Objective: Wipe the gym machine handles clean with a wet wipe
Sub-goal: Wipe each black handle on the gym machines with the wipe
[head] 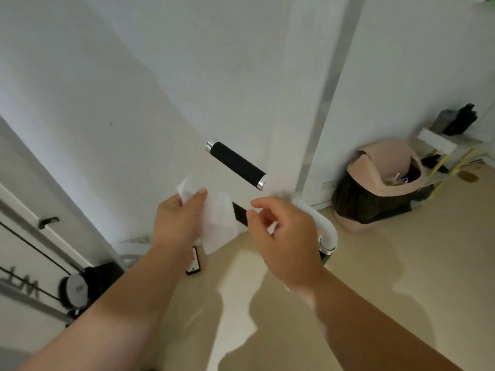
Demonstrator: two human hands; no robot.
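Observation:
A black foam handle (pixel 235 163) with silver end caps juts left from the white machine upright (pixel 289 129). Just below it a second black handle (pixel 239 213) peeks out between my hands, mostly covered. My left hand (pixel 178 223) grips a white wet wipe (pixel 218 223) that drapes over this lower handle. My right hand (pixel 281 234) hovers at the handle's right end with curled fingers, pinching a corner of the wipe at its fingertips. A white curved tube (pixel 325 226) runs from the upright down behind my right hand.
A bin (pixel 380 183) with a beige liner over a black bag stands by the wall at right, with clutter behind it. A cable pulley and frame (pixel 72 289) sit at lower left. A small dark object (pixel 194 262) lies on the beige floor.

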